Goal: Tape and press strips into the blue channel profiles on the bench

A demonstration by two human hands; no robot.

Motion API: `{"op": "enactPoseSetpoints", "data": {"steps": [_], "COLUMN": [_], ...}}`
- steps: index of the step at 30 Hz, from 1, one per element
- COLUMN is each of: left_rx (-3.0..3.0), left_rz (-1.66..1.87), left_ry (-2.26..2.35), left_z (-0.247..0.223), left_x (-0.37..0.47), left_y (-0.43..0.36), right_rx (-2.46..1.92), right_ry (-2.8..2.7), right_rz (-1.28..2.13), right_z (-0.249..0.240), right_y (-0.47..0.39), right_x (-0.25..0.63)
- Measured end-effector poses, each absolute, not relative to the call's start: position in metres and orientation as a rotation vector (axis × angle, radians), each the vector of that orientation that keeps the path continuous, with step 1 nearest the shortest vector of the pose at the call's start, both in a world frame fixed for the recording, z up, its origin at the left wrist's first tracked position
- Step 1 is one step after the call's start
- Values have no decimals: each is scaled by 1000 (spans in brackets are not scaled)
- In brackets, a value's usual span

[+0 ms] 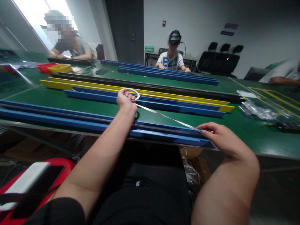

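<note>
My left hand (126,98) is closed around a white tape roll (136,92), above the blue channel strips lying mid-table. From the roll a narrow white tape (164,115) stretches down to the right. Its far part is pinched between the thumb and fingers of my right hand (212,132), at the right end of the nearest blue strip (164,136). That strip lies along the table's front edge, with a longer blue and black strip (93,120) beside it.
Yellow strips (93,85), a black strip (211,93) and more blue strips (164,75) lie farther back on the green table (269,140). Clear plastic bags (257,109) are at the right. People sit across the table and at the right. A red stool (63,162) stands lower left.
</note>
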State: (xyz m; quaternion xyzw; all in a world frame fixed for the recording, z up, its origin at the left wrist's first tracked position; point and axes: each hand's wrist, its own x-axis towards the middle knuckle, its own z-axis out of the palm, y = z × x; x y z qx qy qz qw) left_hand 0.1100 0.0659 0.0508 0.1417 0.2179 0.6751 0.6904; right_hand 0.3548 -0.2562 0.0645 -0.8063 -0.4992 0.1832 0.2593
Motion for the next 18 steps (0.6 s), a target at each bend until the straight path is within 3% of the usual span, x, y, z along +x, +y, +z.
{"op": "enactPoseSetpoints", "data": {"steps": [18], "left_rx": [295], "left_rz": [1501], "left_ry": [448], "left_z": [51], "left_x": [112], "left_y": [66], "right_rx": [-2160], "right_ry": [-1334], "right_rz": [446], "right_z": [71], "right_y": [-251], "right_x": [344]}}
